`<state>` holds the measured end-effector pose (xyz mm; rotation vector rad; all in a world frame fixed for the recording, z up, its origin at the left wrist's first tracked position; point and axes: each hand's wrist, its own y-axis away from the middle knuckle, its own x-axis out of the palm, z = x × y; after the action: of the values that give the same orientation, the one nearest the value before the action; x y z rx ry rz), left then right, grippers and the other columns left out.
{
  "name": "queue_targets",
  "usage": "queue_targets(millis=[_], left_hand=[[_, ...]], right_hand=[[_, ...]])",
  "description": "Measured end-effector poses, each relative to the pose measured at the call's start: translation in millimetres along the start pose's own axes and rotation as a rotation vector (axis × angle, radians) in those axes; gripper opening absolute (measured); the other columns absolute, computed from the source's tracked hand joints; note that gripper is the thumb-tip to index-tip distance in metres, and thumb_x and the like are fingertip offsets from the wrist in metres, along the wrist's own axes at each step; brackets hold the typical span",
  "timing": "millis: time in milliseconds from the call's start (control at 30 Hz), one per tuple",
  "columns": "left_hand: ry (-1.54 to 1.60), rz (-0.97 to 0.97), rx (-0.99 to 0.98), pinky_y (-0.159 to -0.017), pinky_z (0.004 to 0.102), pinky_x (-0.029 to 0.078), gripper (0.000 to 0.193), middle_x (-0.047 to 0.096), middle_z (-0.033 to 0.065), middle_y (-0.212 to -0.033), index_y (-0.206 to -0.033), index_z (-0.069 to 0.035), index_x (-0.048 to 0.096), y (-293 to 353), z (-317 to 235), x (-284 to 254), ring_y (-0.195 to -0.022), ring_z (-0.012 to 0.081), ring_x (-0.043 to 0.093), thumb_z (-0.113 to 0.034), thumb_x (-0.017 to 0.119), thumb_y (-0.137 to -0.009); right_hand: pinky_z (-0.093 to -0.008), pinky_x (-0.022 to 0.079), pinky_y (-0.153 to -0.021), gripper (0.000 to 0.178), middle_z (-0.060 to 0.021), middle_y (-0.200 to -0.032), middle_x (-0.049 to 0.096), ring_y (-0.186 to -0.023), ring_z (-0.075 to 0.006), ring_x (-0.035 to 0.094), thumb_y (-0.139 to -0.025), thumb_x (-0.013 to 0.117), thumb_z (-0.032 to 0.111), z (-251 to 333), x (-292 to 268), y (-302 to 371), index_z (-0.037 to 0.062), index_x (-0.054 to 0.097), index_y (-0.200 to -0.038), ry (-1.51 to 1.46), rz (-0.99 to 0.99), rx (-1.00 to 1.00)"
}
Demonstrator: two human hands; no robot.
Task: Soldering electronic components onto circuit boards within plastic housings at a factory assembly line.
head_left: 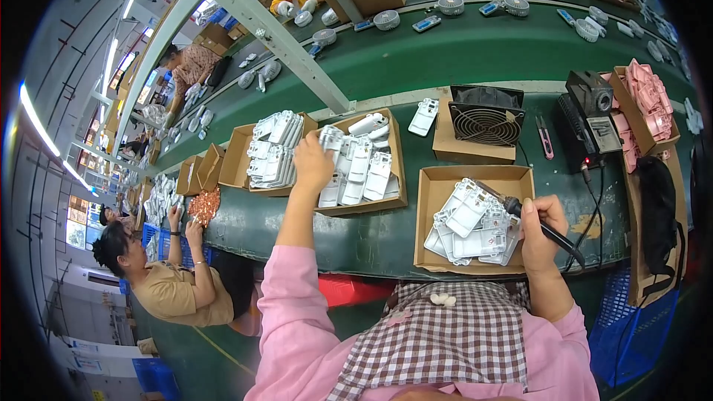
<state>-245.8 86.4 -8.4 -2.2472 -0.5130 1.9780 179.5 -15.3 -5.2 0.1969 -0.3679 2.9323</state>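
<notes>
My left hand [313, 162] is at the left side of a cardboard box [402, 171], its fingers closed on a white plastic housing part [330, 136]. More white housing parts [359, 169] lie in that box. My right hand [544, 232] grips a soldering iron [512, 206] by its black handle. The iron's metal tip points up and left, over a second cardboard box [425, 193] in front of me. White plastic parts [466, 215] lie in a loose pile inside it.
Behind the boxes stand a black fan [486, 119], a box cutter [546, 138] and a black soldering station [587, 122]. Pink parts [650, 100] fill a carton at right. Handheld fans [387, 20] line the green conveyor [416, 52]. A co-worker [174, 282] sits at left.
</notes>
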Motion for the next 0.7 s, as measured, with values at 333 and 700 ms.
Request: queue_targets(millis=[333,700], left_hand=[[0.615,0.427,-0.189,-0.094,0.0375,0.040,0.051,0.058,0.0223,-0.112,-0.114,0.006,0.051,21,-41,4,-0.108,0.0319,0.055,-0.028,0.067,-0.081],[0.627,0.171,-0.196,-0.095,0.0425,0.039,0.072,0.051,0.0212,-0.120,-0.130,0.001,0.036,37,-68,-10,-0.112,0.0338,0.050,-0.013,0.075,-0.071]], right_hand=[[-0.0182,0.034,-0.051,0.015,0.0033,-0.065,0.050,-0.056,-0.0017,0.042,-0.088,0.061,0.008,-1,-1,0,0.0035,0.050,-0.078,-0.030,-0.026,-0.006],[-0.0180,0.033,-0.044,0.015,0.0007,-0.062,0.050,-0.047,-0.0032,0.042,-0.089,0.059,0.008,0,-1,1,0.0042,0.048,-0.080,-0.067,-0.046,-0.035]])
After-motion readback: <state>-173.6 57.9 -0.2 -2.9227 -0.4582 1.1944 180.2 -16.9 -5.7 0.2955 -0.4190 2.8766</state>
